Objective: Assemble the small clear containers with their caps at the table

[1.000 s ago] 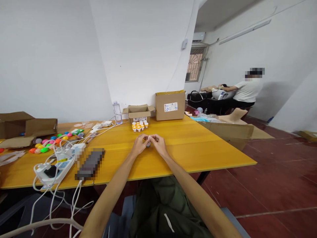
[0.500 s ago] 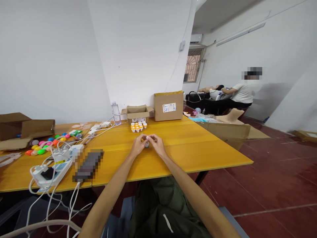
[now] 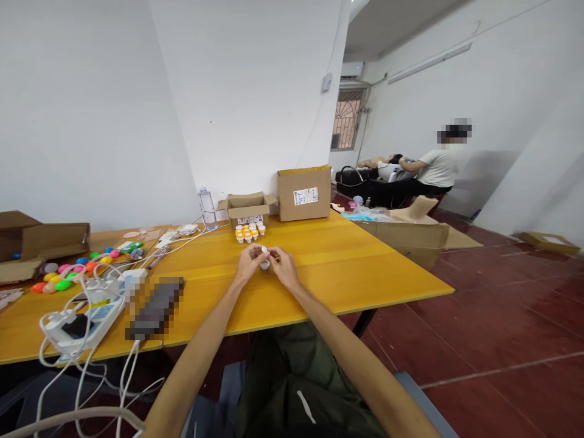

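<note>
Both hands, left hand [image 3: 247, 266] and right hand [image 3: 283, 267], pinch one small vial [image 3: 264, 264] just above the yellow bench [image 3: 365, 261] (cap white); best steady the base, twisting gently.

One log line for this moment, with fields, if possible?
left hand: holds small vial | right hand: on same vial | place: above yellow table

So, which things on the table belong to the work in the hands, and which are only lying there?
In the work:
- left hand and right hand, both on a small container
- cluster of orange-capped bottles
- open small carton

Only lying there:
- water bottle
- coloured balls
- power strip
- closed carton
</note>
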A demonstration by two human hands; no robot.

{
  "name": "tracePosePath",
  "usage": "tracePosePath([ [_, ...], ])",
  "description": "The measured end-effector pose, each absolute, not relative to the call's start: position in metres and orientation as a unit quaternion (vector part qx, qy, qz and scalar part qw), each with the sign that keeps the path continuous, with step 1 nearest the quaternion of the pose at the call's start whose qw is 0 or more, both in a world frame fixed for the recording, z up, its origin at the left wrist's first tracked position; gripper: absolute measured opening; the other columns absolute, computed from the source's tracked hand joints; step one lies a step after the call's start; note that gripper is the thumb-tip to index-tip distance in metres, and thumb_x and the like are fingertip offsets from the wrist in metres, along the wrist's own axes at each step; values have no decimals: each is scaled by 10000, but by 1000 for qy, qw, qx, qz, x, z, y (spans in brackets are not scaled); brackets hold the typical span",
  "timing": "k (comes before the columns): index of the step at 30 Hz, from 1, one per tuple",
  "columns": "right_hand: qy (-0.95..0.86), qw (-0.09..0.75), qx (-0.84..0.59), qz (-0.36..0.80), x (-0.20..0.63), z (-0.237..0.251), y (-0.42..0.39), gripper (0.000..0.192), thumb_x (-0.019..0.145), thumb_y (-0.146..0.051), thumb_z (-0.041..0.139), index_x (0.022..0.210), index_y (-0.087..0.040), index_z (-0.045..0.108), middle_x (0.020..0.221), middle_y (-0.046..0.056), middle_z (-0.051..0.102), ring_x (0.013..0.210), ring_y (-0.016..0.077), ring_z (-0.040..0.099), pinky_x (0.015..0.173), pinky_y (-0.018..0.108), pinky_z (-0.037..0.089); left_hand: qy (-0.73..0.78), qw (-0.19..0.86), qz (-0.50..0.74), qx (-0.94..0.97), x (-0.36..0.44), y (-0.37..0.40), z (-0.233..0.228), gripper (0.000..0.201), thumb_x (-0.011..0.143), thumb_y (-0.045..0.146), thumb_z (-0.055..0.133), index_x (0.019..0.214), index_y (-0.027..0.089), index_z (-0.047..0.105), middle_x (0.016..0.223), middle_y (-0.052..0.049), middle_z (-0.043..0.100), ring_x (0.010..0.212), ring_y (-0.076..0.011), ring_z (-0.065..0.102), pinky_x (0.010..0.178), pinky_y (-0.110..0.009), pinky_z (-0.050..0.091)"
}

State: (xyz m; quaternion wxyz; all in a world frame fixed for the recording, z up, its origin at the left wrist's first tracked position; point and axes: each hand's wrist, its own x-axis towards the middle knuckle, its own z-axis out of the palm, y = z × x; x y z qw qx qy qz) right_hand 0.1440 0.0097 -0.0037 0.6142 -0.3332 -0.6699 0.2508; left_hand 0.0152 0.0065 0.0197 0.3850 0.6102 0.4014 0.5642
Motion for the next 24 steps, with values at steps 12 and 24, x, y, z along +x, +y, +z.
tracePosePath([
  [12,-685,603,-365,183,146,-4,8,172,840,-271,490,806,-252,657,818,47,679,766,218,614,721,323,471,390,387,562,618,15,0,26,361,638,495,730,783,172,658,766,-43,702,764,-185,649,726,-305,499],
  [24,-679,620,-349,182,147,-4,9,250,883,-326,431,812,-224,648,825,53,692,759,196,620,713,293,482,376,413,546,624,17,-4,30,448,705,588,636,592,155,638,558,-6,614,530,-120,522,552,-253,412],
])
